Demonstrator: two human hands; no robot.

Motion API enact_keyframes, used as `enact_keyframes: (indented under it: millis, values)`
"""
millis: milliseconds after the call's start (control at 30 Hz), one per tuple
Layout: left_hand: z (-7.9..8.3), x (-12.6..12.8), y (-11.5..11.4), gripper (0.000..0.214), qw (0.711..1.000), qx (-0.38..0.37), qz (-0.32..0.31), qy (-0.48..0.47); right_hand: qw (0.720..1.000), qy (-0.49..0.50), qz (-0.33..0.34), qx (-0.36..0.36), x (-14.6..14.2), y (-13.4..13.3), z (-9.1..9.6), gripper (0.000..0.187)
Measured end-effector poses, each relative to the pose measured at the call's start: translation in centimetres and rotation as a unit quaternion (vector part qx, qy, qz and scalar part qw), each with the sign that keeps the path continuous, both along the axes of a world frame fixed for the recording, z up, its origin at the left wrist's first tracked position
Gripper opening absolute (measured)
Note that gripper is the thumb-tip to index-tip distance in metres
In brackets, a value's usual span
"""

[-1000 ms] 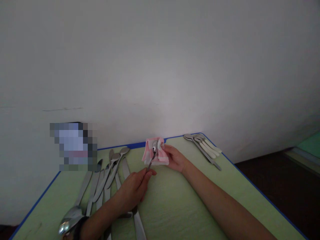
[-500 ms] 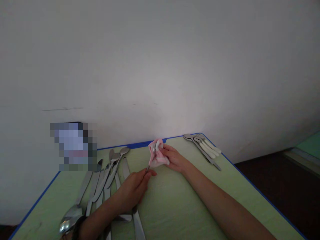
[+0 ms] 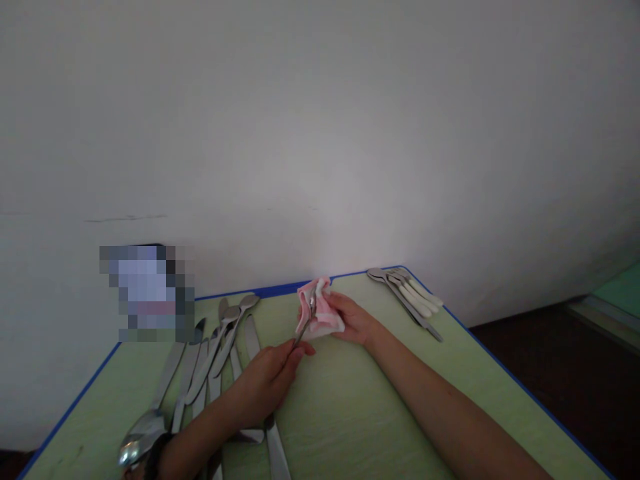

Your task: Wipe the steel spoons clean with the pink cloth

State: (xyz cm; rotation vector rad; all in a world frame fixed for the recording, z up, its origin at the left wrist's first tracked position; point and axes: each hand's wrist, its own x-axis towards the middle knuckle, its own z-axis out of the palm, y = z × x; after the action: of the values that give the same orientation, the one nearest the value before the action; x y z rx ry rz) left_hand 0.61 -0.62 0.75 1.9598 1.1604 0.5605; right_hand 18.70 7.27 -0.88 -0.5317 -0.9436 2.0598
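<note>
Closed around the handle of a metal spoon (image 3: pixel 313 304), my left hand (image 3: pixel 273 373) is over the middle of the table. The spoon's bowl lies in the folds of a pink and white cloth (image 3: pixel 327 317). My right hand (image 3: pixel 354 320) grips that cloth from the right, its fingers partly hidden behind it. Under and beside my left forearm lies a loose pile of spoons and knives (image 3: pixel 200 373). A large serving spoon (image 3: pixel 145 433) is at the pile's near left end, partly covered by my wrist.
A green table (image 3: pixel 370 413) with a blue edge stands against a pale wall (image 3: pixel 320 133). At its far right corner lie spoons (image 3: pixel 400 300) beside several white-handled forks (image 3: pixel 420 297). A blurred-out, screen-like object (image 3: pixel 147 287) leans at the far left.
The cloth has opened a little around the spoon, so more of the bowl and neck shows. Both hands have stayed nearly in place.
</note>
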Motion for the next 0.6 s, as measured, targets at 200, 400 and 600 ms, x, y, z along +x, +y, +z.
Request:
enact_keyframes:
  millis: [200, 400, 600]
  values:
    - [-0.07, -0.02, -0.07, 0.039, 1.0, -0.021, 0.002, -0.007, 0.999, -0.005, -0.039, 0.006, -0.18, -0.21, 0.34, 0.024]
    - [0.07, 0.08, 0.15, 0.038, 1.0, -0.011, -0.002, 0.0, 0.997, 0.022, -0.042, -0.058, -0.21, 0.32, -0.04, 0.011]
    - [0.34, 0.16, 0.09, 0.039, 1.0, -0.024, -0.001, 0.01, 0.99, 0.058, -0.058, -0.113, 0.19, 0.41, 0.21, 0.016]
